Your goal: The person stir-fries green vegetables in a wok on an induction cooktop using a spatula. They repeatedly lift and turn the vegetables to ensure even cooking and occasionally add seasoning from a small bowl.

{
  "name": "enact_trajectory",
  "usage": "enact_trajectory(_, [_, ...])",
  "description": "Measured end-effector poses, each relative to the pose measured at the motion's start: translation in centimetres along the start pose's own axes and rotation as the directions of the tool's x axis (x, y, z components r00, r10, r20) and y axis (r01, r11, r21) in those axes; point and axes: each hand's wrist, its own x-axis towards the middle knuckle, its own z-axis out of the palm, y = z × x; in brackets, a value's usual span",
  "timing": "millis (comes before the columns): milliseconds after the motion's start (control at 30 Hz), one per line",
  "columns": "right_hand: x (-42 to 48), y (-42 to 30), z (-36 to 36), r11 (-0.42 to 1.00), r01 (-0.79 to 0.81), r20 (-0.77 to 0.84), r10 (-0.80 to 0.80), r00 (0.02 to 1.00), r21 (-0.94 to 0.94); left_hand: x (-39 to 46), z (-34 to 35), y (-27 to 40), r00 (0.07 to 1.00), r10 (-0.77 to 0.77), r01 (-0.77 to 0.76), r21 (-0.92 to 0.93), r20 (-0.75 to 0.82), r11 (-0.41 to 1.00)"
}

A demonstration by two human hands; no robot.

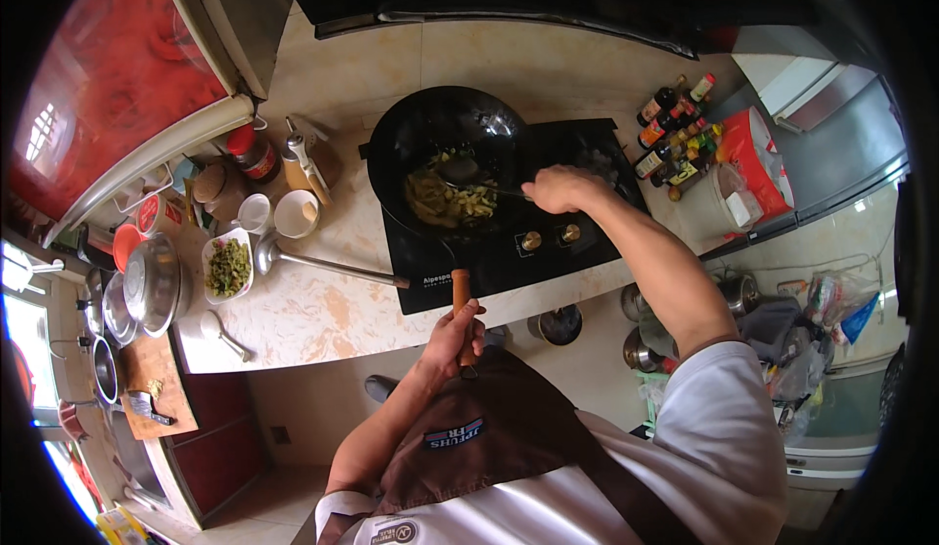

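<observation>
A black wok (455,116) stands on the black glass cooktop (506,259) with pale sliced food (440,200) and bits of green in it. My left hand (452,339) is wrapped around the wok's wooden handle (461,292), close to my apron. In my right hand (561,189) is the handle of a metal spatula or ladle (461,171); its dark head rests among the food inside the wok, and its exact shape is hard to make out. Two brass-coloured knobs (531,241) sit on the cooktop below my right forearm.
Left of the cooktop lie a steel ladle (323,262), a white dish of chopped greens (228,265), a white bowl (296,213) and a white spoon (224,336). A cleaver (147,405) rests on a wooden cutting board (165,369). Several sauce bottles (660,156) stand at right.
</observation>
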Motion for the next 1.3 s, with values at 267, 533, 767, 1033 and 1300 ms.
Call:
enact_trajectory(267, [2.1,-2.3,2.7,0.994,0.073,-0.02,-0.075,0.997,-0.076,0.5,0.2,0.2,1.0,0.023,-0.022,0.008,-0.021,1.0])
enact_trajectory(533, [-2.2,3.7,4.4,0.994,0.001,-0.075,-0.01,0.997,-0.112,-0.3,0.5,0.5,1.0,0.009,-0.009,0.019,-0.006,1.0])
enact_trajectory(767, [-0.8,-0.6,4.1,0.983,0.028,0.148,0.0,0.989,-0.184,-0.2,0.5,0.2,1.0,0.011,-0.01,0.035,-0.027,0.999])
enact_trajectory(1033, [-0.5,-1.5,0.7,0.984,0.013,0.199,0.024,0.98,-0.18,0.3,0.5,0.4,0.999,0.033,-0.033,0.006,-0.015,0.999])
enact_trajectory(1300, [-2.7,1.3,0.1,0.952,0.031,0.184,0.027,0.983,-0.303,0.1,0.8,0.6,1.0,0.027,-0.027,0.014,0.009,1.0])
